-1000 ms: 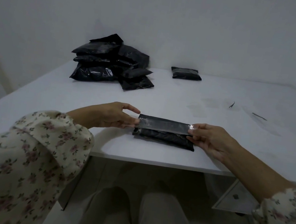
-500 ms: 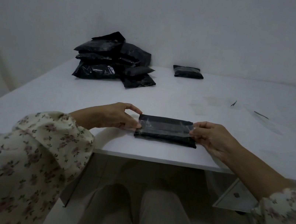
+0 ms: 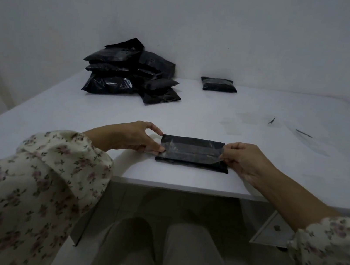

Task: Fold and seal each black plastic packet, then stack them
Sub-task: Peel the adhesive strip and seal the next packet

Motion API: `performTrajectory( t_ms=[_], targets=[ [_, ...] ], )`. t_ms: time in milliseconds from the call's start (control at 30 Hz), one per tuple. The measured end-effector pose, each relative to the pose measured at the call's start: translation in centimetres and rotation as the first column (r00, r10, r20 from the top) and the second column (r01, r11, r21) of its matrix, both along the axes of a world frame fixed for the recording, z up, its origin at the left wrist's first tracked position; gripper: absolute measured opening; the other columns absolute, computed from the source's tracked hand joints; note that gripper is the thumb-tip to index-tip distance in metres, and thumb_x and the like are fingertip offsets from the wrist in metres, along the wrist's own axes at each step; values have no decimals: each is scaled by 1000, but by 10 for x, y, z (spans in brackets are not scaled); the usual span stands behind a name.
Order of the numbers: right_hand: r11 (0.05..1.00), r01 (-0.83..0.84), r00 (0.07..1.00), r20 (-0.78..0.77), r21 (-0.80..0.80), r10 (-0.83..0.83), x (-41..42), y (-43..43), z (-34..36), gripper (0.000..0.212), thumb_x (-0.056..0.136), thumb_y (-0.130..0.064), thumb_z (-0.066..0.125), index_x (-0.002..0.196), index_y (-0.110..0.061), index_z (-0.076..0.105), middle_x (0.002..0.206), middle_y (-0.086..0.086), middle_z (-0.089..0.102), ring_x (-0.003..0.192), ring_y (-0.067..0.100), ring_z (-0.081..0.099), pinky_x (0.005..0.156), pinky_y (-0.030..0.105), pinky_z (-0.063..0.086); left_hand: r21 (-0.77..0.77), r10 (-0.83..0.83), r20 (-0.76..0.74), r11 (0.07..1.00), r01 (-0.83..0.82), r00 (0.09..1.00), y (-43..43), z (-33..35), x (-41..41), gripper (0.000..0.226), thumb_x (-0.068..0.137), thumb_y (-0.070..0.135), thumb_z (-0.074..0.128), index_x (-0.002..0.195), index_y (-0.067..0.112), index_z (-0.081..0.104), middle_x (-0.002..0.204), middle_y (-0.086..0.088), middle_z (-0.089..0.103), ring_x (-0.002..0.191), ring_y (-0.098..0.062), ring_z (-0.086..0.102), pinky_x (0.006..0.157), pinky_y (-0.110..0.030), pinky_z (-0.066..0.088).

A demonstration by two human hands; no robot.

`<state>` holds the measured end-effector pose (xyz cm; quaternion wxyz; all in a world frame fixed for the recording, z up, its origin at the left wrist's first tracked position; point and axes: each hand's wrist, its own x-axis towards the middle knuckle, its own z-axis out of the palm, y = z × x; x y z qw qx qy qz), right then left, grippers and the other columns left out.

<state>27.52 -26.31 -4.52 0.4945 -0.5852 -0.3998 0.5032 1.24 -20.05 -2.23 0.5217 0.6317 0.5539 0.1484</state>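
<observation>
White table (image 3: 194,117): pile of black packets (image 3: 130,72) loosely heaped at far left. Folded packet (image 3: 193,141) lies flat at the near edge, centre. Left hand (image 3: 132,136) pinches the left end of a clear tape strip (image 3: 191,154), right hand (image 3: 245,158) pinches the right end. Strip spans the packet's top lengthwise (stuck down or not: can't tell). Lone packet (image 3: 219,85) at far edge, apart from the pile. Two small dark scraps (image 3: 272,120) at right.

Tape (image 3: 191,152) ends under fingertips (image 3: 159,149), sleeves (image 3: 23,188) cut off, scraps (image 3: 271,120) too small to identify
</observation>
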Motion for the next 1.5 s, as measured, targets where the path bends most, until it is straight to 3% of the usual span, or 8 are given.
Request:
performTrajectory(
  t_ms=[467, 567, 700, 800, 900, 1067, 1300, 1500],
  targets=[
    [1000, 17, 997, -71, 2, -17, 5, 0, -3, 19, 83, 15, 55, 77, -2, 58, 69, 12, 57, 65, 18, 55, 68, 27, 53, 154, 85, -157, 986, -61, 984, -1, -2, -6, 40, 80, 15, 75, 114, 13, 55, 74, -5, 63, 48, -7, 53, 51, -18, 42],
    [1000, 2, 997, -79, 12, -1, 5, -1, -4, 20, 80, 18, 56, 78, -2, 59, 73, 12, 57, 67, 17, 56, 65, 25, 52, 286, 154, -260, 955, -76, 953, 3, 3, -9, 37, 84, 18, 71, 114, 17, 51, 92, -8, 63, 68, -13, 55, 59, -23, 42],
    [999, -27, 997, -71, 27, 29, -1, -1, -4, 19, 81, 16, 56, 80, -2, 60, 77, 12, 57, 71, 19, 56, 68, 26, 53, 691, 82, -249, 713, 118, 965, 0, 16, 33, 20, 93, 18, 57, 113, 19, 61, 116, -9, 59, 94, -17, 55, 79, -23, 40],
    [997, -66, 995, -69, 26, 68, -3, -1, 0, 14, 82, 14, 57, 86, 0, 60, 84, 14, 59, 78, 21, 59, 72, 28, 55, 604, -245, -330, 687, 403, 912, -15, 14, 87, 26, 100, 22, 44, 121, 18, 60, 124, -2, 59, 110, -13, 53, 85, -17, 35],
    [998, -68, 989, -129, -13, 66, 2, -2, 4, 7, 86, 8, 58, 89, 3, 62, 80, 13, 63, 71, 18, 61, 69, 27, 57, 508, -362, -308, 719, 474, 880, -18, -2, 106, 29, 103, 21, 38, 128, 17, 52, 127, -2, 59, 113, -15, 54, 90, -18, 37],
    [990, -36, 993, -116, -135, 20, 14, -5, 12, 10, 87, 5, 59, 96, 8, 64, 82, 18, 68, 64, 20, 68, 66, 30, 60, 540, -321, -203, 751, 379, 925, -19, -12, 102, 26, 101, 12, 42, 124, 13, 52, 123, -1, 62, 99, -5, 55, 75, 2, 37],
    [965, -82, 997, -22, -250, 79, 17, -3, 27, 6, 82, 3, 67, 88, 5, 66, 66, 14, 70, 54, 17, 68, 60, 30, 60, 572, -297, -219, 733, 369, 930, -17, -18, 102, 27, 100, 11, 44, 126, 13, 50, 123, -5, 64, 109, -16, 59, 80, -10, 39],
    [955, -98, 991, 58, -280, 118, 21, -2, 28, 14, 82, -3, 69, 94, 4, 66, 76, 14, 67, 64, 19, 65, 64, 31, 59, 576, -273, -208, 741, 343, 939, -18, -18, 102, 25, 99, 13, 47, 123, 14, 52, 121, -2, 65, 99, -6, 56, 74, 3, 37]
  ],
)
